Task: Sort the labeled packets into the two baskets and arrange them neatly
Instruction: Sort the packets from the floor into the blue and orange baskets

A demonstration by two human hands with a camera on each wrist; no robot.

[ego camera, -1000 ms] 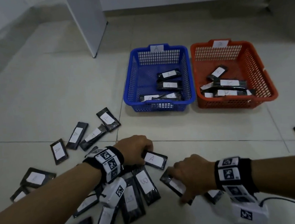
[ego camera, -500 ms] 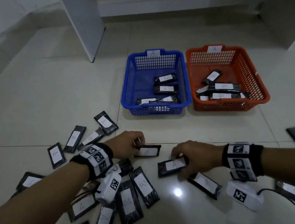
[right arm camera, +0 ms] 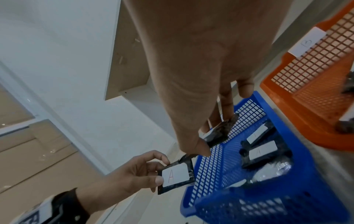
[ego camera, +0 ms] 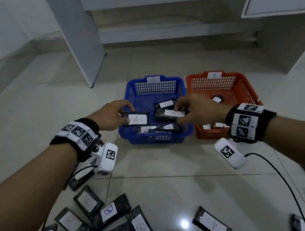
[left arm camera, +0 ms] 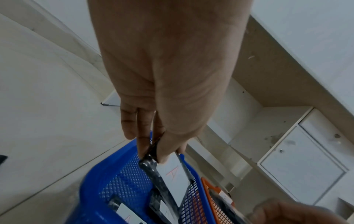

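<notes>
My left hand (ego camera: 118,113) pinches a black packet with a white label marked A (ego camera: 136,118) at the left rim of the blue basket (ego camera: 162,140); the left wrist view shows that packet (left arm camera: 172,171) between thumb and fingers. My right hand (ego camera: 191,110) pinches another A packet (ego camera: 168,114) over the blue basket; the right wrist view shows it (right arm camera: 218,133). The blue basket carries an A tag and holds several packets. The orange basket (ego camera: 240,85), tagged B, stands to its right with several packets inside.
Several labeled black packets (ego camera: 110,212) lie scattered on the tiled floor near me, and one A packet (ego camera: 211,223) lies apart at the lower right. A black cable (ego camera: 282,182) trails from my right wrist. A white panel (ego camera: 78,38) and cabinets stand behind the baskets.
Both hands lifted their A packets from the floor and carried them forward to the blue basket. The view tilted up toward the baskets.
</notes>
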